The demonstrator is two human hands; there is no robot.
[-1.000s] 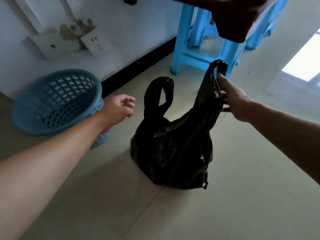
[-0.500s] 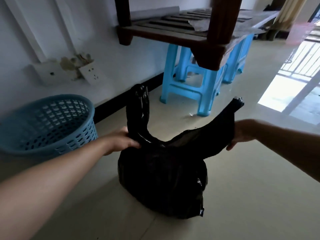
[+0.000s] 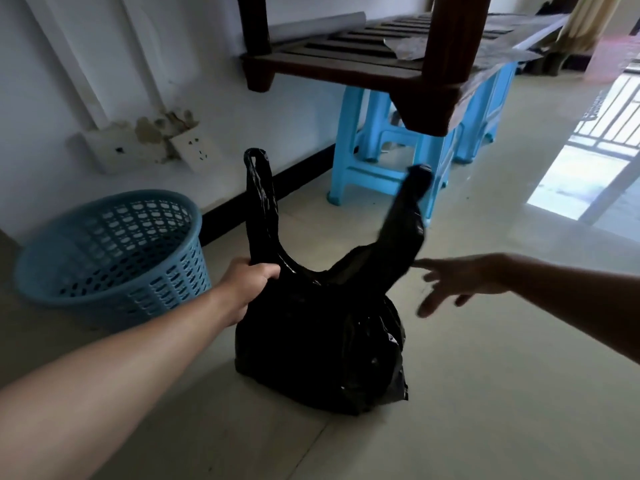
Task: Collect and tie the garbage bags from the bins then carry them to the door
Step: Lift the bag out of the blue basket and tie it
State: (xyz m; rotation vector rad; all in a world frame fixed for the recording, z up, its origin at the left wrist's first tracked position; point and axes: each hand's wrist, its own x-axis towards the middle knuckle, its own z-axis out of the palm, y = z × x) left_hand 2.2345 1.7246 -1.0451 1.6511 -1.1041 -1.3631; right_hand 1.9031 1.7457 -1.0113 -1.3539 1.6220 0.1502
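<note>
A full black garbage bag (image 3: 322, 344) sits on the tiled floor in the middle of the view, its two handle loops standing up. My left hand (image 3: 247, 285) is shut on the base of the left loop, which rises straight above my fist. The right loop leans up and to the right, free. My right hand (image 3: 453, 282) hovers just right of that loop with fingers spread, holding nothing; it looks blurred. A blue perforated plastic bin (image 3: 110, 251) with no bag in it stands to the left, by the wall.
A dark wooden slatted shelf (image 3: 363, 60) on thick legs overhangs the floor just beyond the bag. Light-blue plastic stools (image 3: 381, 150) stand under it. A white wall with sockets (image 3: 194, 148) and a black skirting runs along the left. Bright floor lies at the right.
My right hand has let go of the right loop and opened, and the loop now stands free. My left hand, empty a second ago, now grips the left loop's base.
</note>
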